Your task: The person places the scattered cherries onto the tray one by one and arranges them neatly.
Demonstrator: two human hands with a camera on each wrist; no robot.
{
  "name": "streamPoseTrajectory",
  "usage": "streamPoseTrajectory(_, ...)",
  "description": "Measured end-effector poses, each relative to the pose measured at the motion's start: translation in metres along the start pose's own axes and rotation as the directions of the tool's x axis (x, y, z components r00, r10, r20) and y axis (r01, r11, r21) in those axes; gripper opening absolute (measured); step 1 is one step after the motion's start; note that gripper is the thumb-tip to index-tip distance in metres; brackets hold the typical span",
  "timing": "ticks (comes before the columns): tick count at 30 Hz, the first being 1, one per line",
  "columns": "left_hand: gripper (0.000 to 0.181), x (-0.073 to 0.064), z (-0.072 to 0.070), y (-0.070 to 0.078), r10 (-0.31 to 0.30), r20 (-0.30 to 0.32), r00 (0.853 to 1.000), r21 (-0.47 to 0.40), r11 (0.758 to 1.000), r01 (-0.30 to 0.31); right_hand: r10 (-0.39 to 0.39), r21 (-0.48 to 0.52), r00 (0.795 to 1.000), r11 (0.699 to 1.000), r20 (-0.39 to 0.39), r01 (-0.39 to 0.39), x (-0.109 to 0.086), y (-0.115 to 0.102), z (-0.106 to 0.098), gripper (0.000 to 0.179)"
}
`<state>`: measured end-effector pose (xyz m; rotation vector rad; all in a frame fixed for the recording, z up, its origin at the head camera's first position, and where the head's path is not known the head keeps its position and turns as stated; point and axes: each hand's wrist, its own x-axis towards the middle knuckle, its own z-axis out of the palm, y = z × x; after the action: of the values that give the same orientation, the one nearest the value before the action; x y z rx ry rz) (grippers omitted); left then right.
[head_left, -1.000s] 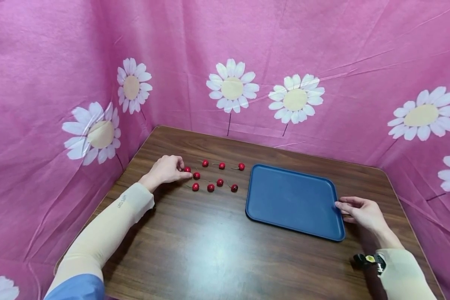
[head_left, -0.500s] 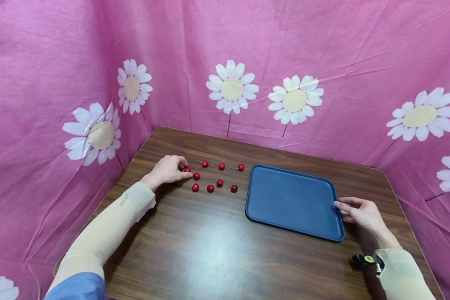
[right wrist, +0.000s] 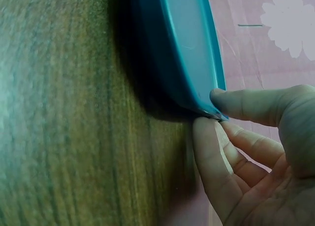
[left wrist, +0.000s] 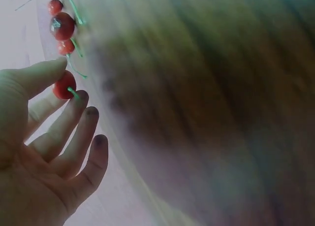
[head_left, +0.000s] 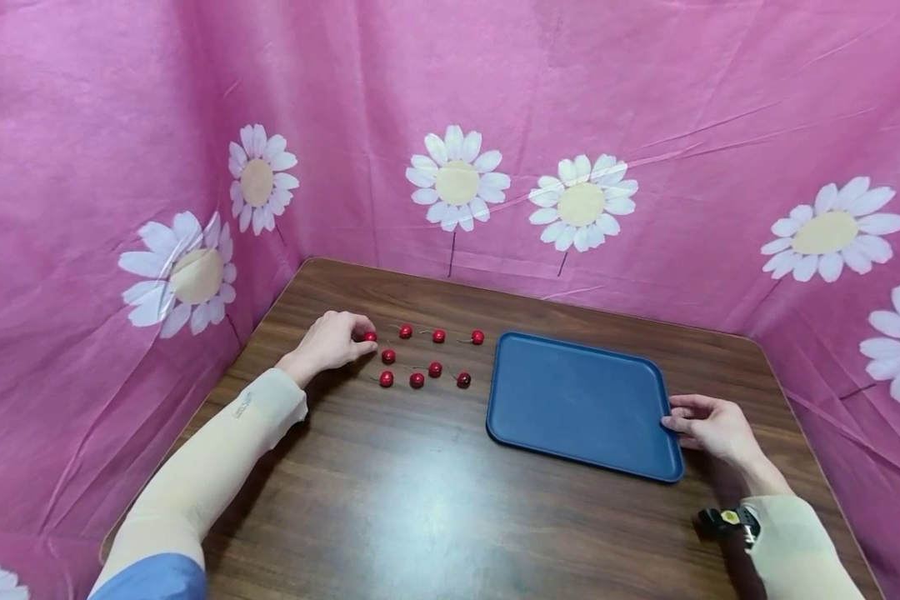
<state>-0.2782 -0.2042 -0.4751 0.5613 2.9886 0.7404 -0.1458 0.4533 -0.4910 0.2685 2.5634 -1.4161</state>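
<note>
At the left end of a group of red cherries, my left hand (head_left: pixel 332 340) pinches one cherry (left wrist: pixel 64 85) between thumb and index finger, its green stem showing in the left wrist view. The other fingers are loosely bent. Just in front of these fingertips lies another cherry (head_left: pixel 388 357). Over on the right, my right hand (head_left: pixel 718 428) grips the short right edge of a blue rectangular tray (head_left: pixel 581 407). Its thumb presses on the rim from above and the fingers sit below the edge, as the right wrist view shows.
Three cherries lie in a back row, including one (head_left: pixel 477 337) close to the tray's left rim. Several more, such as a darker cherry (head_left: pixel 463 380), form a front row. The brown wooden table (head_left: pixel 405 500) is enclosed by pink flowered cloth (head_left: pixel 345 125).
The pinched cherry and my left fingertips have shifted slightly up and away from the neighbouring cherry. My right thumb has moved a little further onto the tray's rim. The view has shifted slightly.
</note>
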Motion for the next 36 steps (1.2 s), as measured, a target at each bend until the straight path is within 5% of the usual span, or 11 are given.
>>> streamPoseTrajectory(15,0.028,0.02,0.004,0.043,0.097,-0.07,0.993,-0.157,0.982,-0.107,-0.026,0.058,1.0,0.998,0.016,0.025,0.0,0.002,0.001,0.063)
streamPoseTrajectory(36,0.022,0.062,0.032,0.13,0.236,-0.046,0.971,-0.25,0.938,-0.24,-0.009,0.003,1.0,1.0,0.022,0.008,-0.002,-0.003,-0.001,0.063)
